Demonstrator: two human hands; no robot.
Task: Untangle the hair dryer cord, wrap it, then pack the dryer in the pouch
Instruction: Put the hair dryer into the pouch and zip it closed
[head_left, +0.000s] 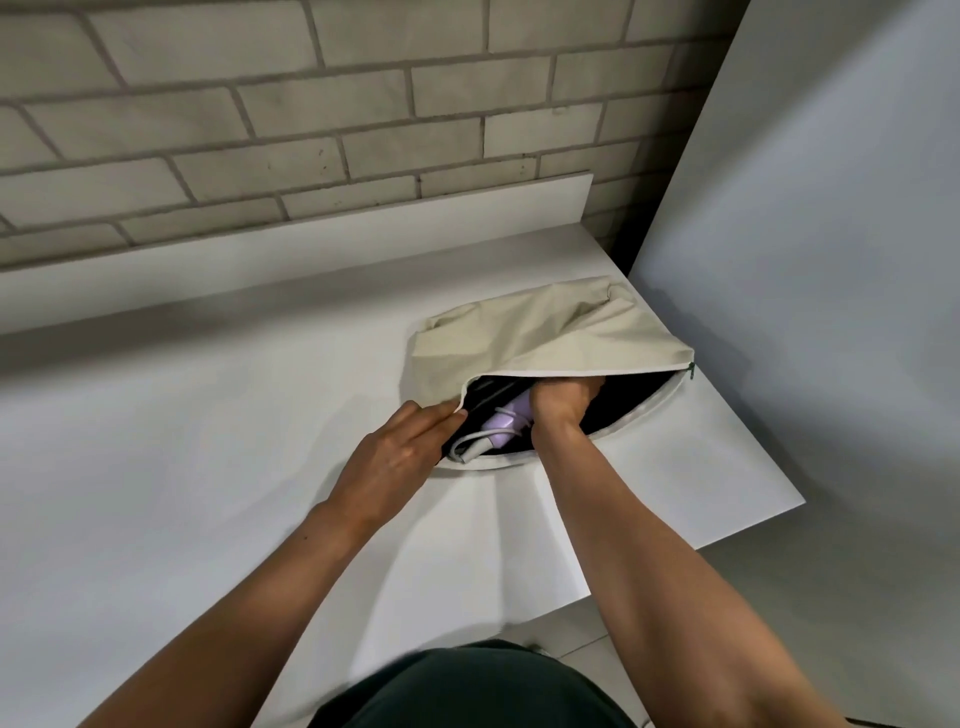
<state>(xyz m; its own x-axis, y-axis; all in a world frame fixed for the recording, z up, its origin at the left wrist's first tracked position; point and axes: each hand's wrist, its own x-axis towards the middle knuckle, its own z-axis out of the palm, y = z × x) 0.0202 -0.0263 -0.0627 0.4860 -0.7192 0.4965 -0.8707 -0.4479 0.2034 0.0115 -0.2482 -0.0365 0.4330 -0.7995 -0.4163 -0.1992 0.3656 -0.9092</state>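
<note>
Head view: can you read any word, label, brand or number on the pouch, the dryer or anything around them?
None. No lettering shows on the cream fabric pouch, the lilac plastic hair dryer in its open mouth, the white tabletop or the grey brick wall.

Pale brick wall (311, 104), white table (156, 467)

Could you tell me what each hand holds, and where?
The right hand grips the hair dryer by its lilac body inside the pouch; the left hand touches the mouth's left end with straight fingers.
</note>
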